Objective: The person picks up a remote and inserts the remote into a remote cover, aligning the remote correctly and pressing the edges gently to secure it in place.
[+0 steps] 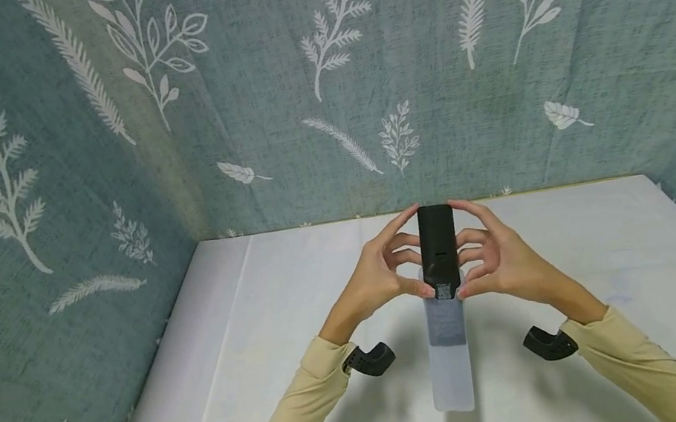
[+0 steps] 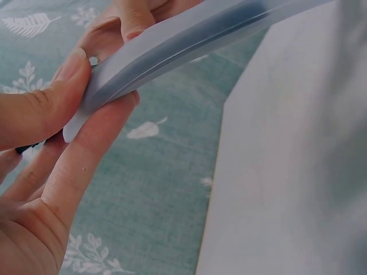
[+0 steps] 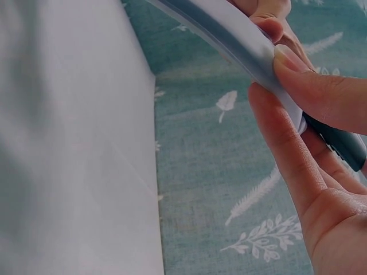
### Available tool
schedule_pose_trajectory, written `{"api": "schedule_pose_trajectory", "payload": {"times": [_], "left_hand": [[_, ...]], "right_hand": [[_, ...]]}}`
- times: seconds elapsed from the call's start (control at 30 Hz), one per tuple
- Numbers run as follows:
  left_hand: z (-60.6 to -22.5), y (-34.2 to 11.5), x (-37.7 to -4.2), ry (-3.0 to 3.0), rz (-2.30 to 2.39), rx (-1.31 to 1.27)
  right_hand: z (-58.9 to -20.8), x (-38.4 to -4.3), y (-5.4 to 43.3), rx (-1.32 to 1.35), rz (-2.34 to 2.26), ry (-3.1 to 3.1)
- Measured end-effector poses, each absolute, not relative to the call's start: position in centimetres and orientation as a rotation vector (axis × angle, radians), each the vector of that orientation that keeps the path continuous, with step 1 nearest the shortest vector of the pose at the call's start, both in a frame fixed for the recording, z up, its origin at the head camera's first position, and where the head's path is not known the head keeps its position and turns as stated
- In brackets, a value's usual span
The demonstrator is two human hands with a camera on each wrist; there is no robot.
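A black remote control (image 1: 438,242), its back with a small printed code turned up, is held upright over the table in the head view. Its lower part sits inside a translucent sleeve (image 1: 452,379), whose lower end hangs limp below. My left hand (image 1: 384,271) grips the left side near the sleeve's mouth, thumb low and a fingertip at the remote's top corner. From the right side my right hand (image 1: 501,259) grips in a mirrored way. The wrist views show thumb and finger pinching the rim of the sleeve (image 2: 172,48), with the dark remote end (image 3: 343,140) sticking out.
Under the hands lies a white table (image 1: 319,410), its far edge meeting a green leaf-patterned cloth (image 1: 270,132) that hangs behind and on both sides. Dark wrist-worn pieces (image 1: 371,360) sit at each cuff.
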State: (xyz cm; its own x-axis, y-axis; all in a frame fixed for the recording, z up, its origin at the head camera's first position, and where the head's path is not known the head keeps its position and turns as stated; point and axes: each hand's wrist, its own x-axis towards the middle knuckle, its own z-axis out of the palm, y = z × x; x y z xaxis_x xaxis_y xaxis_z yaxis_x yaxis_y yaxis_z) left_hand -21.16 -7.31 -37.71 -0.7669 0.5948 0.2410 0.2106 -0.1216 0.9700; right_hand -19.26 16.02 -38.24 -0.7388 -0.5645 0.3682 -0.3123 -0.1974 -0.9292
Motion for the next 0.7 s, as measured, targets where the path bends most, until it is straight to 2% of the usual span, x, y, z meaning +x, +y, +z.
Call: {"api": "schedule_pose_trajectory", "payload": {"times": [0.7], "left_hand": [[-37.86,-7.09,-21.4,1.875,1.994,0.916]], "right_hand": [[-38.06,-19.37,16.25,-1.015,-2.029,1.939]]}}
